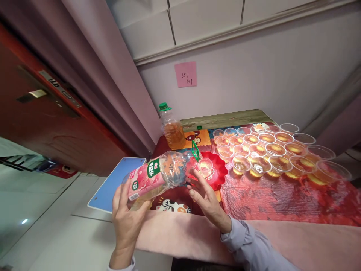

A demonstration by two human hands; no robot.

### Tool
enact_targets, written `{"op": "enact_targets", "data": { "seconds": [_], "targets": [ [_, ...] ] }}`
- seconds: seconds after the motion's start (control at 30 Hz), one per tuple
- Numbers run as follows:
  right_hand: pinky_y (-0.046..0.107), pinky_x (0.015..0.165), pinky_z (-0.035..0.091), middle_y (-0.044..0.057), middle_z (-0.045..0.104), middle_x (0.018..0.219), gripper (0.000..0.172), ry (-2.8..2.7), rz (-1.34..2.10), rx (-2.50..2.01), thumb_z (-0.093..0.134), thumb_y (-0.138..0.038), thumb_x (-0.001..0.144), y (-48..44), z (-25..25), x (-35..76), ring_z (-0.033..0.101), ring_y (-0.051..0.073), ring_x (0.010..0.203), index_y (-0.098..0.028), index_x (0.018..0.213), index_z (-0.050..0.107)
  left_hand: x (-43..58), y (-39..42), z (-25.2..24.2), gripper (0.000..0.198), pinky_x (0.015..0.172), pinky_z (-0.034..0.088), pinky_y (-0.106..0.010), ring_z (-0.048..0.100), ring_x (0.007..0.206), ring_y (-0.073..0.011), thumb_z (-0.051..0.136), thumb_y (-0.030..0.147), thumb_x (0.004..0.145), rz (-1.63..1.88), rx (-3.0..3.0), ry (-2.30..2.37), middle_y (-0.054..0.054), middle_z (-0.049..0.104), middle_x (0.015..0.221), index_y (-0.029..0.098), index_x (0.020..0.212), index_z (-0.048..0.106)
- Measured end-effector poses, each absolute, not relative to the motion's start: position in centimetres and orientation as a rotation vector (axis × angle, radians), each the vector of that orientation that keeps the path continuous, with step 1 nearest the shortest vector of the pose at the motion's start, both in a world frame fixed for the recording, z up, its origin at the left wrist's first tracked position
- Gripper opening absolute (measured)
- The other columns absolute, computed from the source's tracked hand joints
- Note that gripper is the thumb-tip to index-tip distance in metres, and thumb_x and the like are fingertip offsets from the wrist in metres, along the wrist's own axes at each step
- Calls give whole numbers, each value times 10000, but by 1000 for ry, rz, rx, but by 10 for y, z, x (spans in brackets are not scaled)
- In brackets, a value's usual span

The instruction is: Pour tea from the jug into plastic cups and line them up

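My left hand (pixel 128 216) is wrapped around the base of a large juice bottle (pixel 149 175) with a pink and green label. The bottle lies tilted almost level, its neck pointing right and a green carry ring (pixel 195 149) hanging at the neck. Under the mouth, a clear plastic cup (pixel 205 165) stands in a red scalloped bowl (pixel 221 175). My right hand (pixel 207 197) is beside the bottle neck and the cup, fingers spread and slightly bent; whether a fingertip touches either is unclear.
Several clear cups (pixel 258 165) of yellow drink stand in rows on the red covering at right; some at the far right look unfilled. A second bottle (pixel 174 135) with a green cap stands behind. A loose green cap (pixel 199 128) lies near the wall. A blue stool (pixel 118 180) is at left.
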State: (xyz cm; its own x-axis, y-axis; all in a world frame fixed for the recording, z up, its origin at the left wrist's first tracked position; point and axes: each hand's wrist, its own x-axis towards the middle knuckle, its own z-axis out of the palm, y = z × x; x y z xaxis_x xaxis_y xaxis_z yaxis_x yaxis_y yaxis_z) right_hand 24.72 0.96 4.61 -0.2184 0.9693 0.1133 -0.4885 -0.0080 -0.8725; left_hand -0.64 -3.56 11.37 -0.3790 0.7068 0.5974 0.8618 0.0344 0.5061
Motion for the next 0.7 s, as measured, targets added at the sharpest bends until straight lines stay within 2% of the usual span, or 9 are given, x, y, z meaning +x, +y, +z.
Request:
{"op": "enact_targets", "data": {
  "seconds": [0.13, 0.23, 0.37, 0.7],
  "targets": [
    [606, 1264, 496, 86, 458, 1780, 752, -956, 1638, -648, 874, -590, 927, 7, 46, 251, 591, 369, 1509, -388, 1604, 617, -6, -39, 119, 701, 1251, 489, -496, 615, 1454, -350, 775, 474, 907, -1102, -1663, -2053, -121, 633, 1552, 299, 1568, 619],
    [609, 1267, 494, 70, 478, 1770, 738, -911, 1689, -635, 885, -597, 914, 6, 46, 250, 601, 362, 1497, -403, 1582, 640, -7, -40, 125, 692, 1291, 441, -527, 585, 1491, -374, 758, 518, 933, -1052, -1683, -2032, -134, 631, 1560, 291, 1572, 620],
    [613, 1271, 486, 67, 479, 1769, 768, -875, 1728, -630, 908, -590, 893, 5, 43, 249, 620, 357, 1474, -402, 1586, 637, -10, -41, 130, 742, 1302, 423, -543, 581, 1493, -397, 759, 552, 926, -1024, -1705, -2056, -170, 611, 1585, 251, 1589, 616],
    [606, 1251, 497, 50, 413, 1807, 826, -820, 1799, -607, 907, -583, 885, 5, 44, 246, 624, 347, 1459, -428, 1628, 584, -9, -37, 138, 793, 1278, 456, -563, 540, 1526, -403, 754, 605, 911, -1002, -1750, -2112, -151, 552, 1637, 287, 1616, 580]
  ]
}}
